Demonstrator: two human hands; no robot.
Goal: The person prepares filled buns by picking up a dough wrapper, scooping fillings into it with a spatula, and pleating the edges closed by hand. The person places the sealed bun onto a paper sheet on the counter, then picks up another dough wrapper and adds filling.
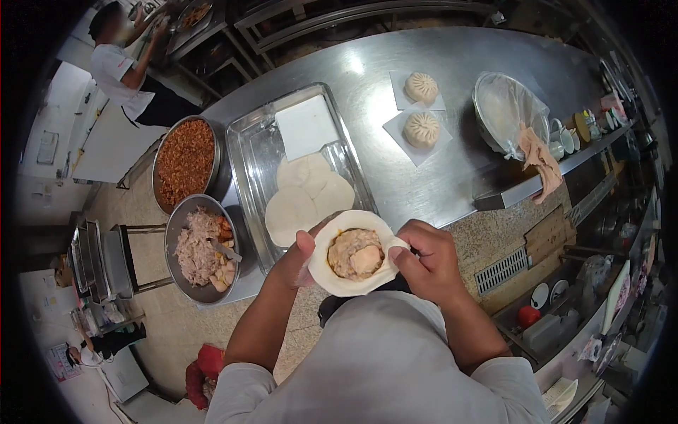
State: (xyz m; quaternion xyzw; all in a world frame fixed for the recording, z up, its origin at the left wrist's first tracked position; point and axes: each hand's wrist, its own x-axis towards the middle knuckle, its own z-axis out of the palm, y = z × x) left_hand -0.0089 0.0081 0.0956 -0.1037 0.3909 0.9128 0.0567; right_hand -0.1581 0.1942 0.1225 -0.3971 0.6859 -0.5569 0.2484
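Observation:
My left hand (293,261) cradles a round dough wrapper (321,244) from its left side, thumb up at the rim and the other fingers mostly hidden beneath. In the wrapper's middle sits a pale minced meat filling (346,249) with a smooth yellowish piece on top. At the right rim, my right hand (427,261) pinches the dough between thumb and fingers. The wrapper is still open at the top. Just beyond it, several flat dough rounds (311,201) overlap in a metal tray (248,169), below a stack of white paper squares (307,127).
Two pleated buns, a far one (421,87) and a nearer one (421,130), sit on paper squares. Left of the tray are bowls of reddish filling (185,162) and minced meat (194,247). A plastic-covered bowl (512,106) and cloth (540,166) lie right. A co-worker (116,67) stands far left.

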